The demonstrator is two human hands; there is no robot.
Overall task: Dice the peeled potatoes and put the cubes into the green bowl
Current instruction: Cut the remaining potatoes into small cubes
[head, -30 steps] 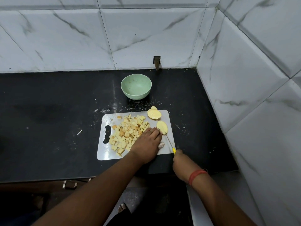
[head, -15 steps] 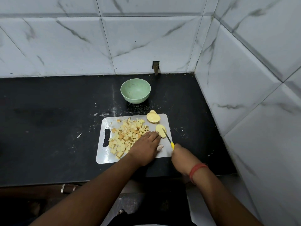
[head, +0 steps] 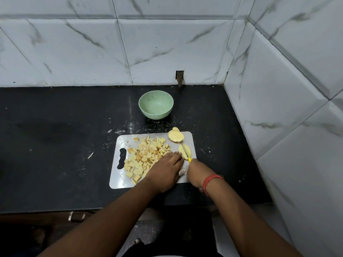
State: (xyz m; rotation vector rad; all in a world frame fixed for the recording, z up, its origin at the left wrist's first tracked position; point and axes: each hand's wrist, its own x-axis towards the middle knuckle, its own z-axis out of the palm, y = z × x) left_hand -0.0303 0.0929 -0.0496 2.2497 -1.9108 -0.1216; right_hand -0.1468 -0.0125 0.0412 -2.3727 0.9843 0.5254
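Right hand gripping the knife by its yellow handle, fingers curled round it, blade lying across the potato slice on the right side of the board. Left hand lying palm down on the board, fingers stretched forward and flat, tips pressing the near end of that slice, holding nothing closed. Cubes sitting in a loose heap over the board's middle, touching the left hand's outer edge, a few browner than the rest. Potato half resting cut face up at the board's far right corner, a smaller piece just behind it hanging over the edge. Bowl standing on the counter beyond the board, apart from it, no cubes showing inside. Red thread circling the right wrist.
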